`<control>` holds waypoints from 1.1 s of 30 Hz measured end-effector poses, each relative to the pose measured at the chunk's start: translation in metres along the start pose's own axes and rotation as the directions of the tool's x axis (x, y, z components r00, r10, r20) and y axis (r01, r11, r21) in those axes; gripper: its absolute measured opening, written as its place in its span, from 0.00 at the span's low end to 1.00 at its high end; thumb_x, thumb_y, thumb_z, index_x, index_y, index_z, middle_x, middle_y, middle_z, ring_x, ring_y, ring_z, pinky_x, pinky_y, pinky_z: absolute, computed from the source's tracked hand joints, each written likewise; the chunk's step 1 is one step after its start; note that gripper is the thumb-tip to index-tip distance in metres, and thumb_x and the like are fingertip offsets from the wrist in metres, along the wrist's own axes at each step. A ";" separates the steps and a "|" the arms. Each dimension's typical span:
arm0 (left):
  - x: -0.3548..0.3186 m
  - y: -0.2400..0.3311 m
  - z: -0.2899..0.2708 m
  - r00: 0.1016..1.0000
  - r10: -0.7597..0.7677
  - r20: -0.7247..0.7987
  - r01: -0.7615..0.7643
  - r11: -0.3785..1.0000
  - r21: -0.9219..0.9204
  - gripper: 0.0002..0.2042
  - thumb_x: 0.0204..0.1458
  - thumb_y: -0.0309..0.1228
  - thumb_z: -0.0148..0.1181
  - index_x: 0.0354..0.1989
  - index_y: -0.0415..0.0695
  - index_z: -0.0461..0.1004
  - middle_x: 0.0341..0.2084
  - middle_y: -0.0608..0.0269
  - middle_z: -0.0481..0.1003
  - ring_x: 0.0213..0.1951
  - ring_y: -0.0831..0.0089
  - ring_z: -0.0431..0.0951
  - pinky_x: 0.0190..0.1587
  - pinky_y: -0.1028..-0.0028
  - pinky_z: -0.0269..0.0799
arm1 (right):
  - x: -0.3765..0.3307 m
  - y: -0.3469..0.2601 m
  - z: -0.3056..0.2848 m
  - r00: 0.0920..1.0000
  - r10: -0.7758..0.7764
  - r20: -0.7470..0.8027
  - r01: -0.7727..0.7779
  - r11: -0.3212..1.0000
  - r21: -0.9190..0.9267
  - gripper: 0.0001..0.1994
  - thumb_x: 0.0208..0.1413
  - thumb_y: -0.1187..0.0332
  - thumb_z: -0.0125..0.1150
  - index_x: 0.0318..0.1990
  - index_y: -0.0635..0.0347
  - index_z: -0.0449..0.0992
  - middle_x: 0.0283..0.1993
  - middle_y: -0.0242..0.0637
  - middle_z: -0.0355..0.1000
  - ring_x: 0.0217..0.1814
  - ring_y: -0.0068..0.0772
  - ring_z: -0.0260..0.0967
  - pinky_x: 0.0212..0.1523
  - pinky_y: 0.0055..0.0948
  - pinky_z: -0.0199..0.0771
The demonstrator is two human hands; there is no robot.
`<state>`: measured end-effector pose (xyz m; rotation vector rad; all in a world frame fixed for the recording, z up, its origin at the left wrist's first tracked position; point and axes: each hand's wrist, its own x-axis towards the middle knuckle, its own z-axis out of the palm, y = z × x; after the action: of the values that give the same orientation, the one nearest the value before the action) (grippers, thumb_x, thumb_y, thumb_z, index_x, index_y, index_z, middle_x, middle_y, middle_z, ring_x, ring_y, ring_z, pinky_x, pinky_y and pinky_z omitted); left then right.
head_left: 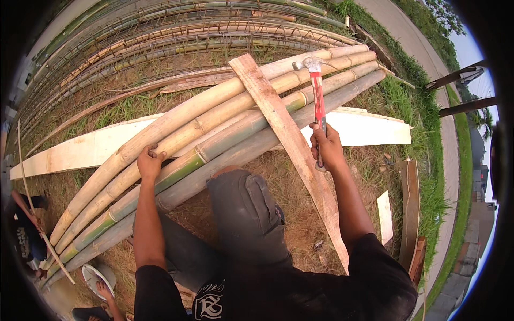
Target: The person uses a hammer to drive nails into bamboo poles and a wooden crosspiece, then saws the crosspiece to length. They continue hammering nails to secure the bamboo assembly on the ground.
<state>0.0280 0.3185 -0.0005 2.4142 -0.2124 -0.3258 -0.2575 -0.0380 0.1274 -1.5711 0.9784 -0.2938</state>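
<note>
My right hand is closed round the lower handle of a claw hammer with a red and grey handle. Its steel head points away from me, above the bamboo. Several long bamboo poles, yellowish, green and grey, lie side by side across the ground before me. My left hand is over the nearer middle of these poles, fingers curled and thumb close to them; whatever they hold, if anything, is too small to make out. A rough wooden plank crosses the poles at a slant, its near end by my right arm.
Pale boards lie beneath the poles. Beyond them are rusty steel rebar cages and more bamboo. At far left, another person's hand is by a thin stick; a second hand touches a white basin. Wood offcuts lie right.
</note>
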 end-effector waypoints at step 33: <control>-0.064 0.229 0.171 0.782 0.461 0.419 -0.471 0.878 -0.087 0.10 0.47 0.28 0.63 0.36 0.36 0.78 0.26 0.53 0.79 0.29 0.70 0.79 0.34 0.72 0.72 | -0.063 0.116 -0.037 0.992 0.086 -0.089 -0.107 0.957 -0.269 0.21 0.51 0.60 0.60 0.47 0.67 0.69 0.30 0.46 0.70 0.32 0.38 0.67 0.36 0.35 0.66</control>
<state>-0.0975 0.0564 0.0351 2.1826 -1.0021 -0.6204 -0.3694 -0.0123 0.0525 -1.7652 1.1914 -0.1550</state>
